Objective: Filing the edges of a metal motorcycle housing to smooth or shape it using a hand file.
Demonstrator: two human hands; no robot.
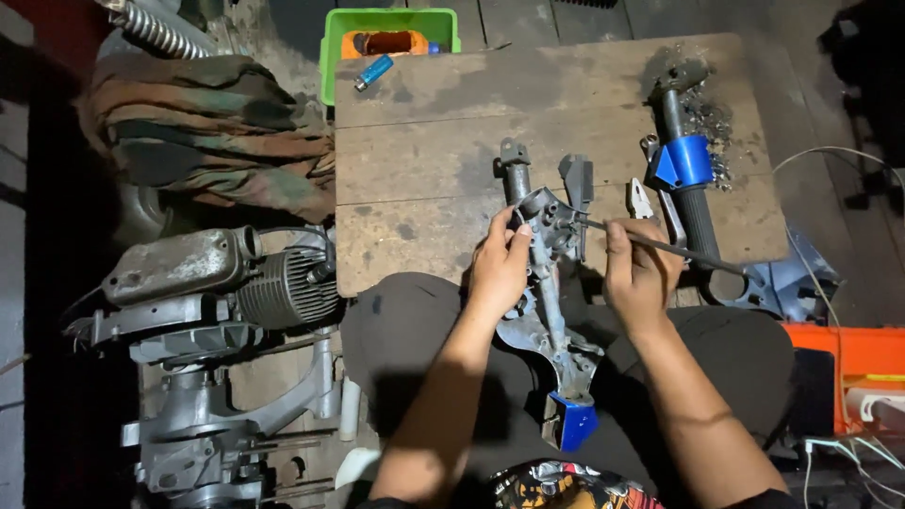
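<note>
**Dim workshop floor, low wooden bench, metal part being worked with a rod**

Dark floor-level workspace, a low wooden bench (424, 151) sitting in front of the person's knees.

Left hand (500, 269) is gripping the upper body of a grey cast metal housing (547, 283), thumb and fingers wrapping the top. The housing is lying lengthwise across the lap, its upper end resting at the bench edge, its blue end cap (572, 421) pointing back toward the person. Looks like the lap and bench edge are bracing it so it doesn't turn.

Right hand (639, 273) is clenching a thin metal rod (660, 247), tip going into the housing's upper end just beside the left thumb; the rod's far end is running out to the right, over the bench edge.

Further out: a second similar handle assembly (686, 170) with a blue collar is lying upright on the bench to the right, metal shavings (716, 123) scattered beside it. Small pliers (643, 200) are sitting between the two assemblies, near the right hand. A dark bracket (577, 184) is lying just behind the housing's top.

A green bin (332, 57) is sitting past the bench's far edge, a blue lighter (374, 72) near it. A camouflage cloth (207, 123) is heaped to the left, a small engine (207, 311) on the floor below it. An orange box (848, 358) and white cables (848, 443) are crowding the right side.
</note>
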